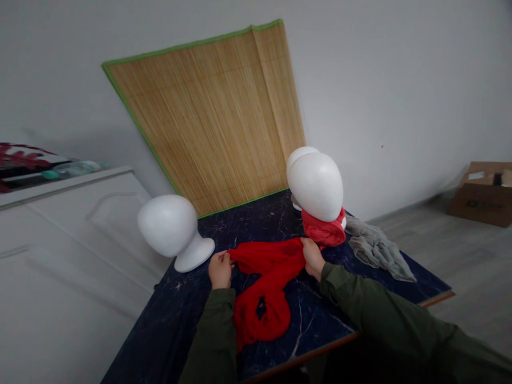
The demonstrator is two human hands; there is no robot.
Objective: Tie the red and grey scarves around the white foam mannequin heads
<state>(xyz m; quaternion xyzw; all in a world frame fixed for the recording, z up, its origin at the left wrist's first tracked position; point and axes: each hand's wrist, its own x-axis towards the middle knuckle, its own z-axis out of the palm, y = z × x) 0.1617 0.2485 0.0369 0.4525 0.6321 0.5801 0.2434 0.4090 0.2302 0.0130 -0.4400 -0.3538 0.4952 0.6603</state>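
A long red scarf [266,277] lies across the dark marble-patterned table [180,314]. My left hand [220,268] pinches its left end, close to the base of a bare white foam head [170,224]. My right hand [312,258] grips the scarf's upper right part, just below a second white foam head [317,185] that has a coral-red scarf [325,230] wound round its neck. A third foam head [298,154] stands partly hidden behind that one. Both sleeves are dark green.
A grey scarf [376,248] lies crumpled on the table's right side. A bamboo mat [216,117] leans on the wall behind. A white cabinet [64,234] stands to the left. On the floor at the far right sits a cardboard box [482,193].
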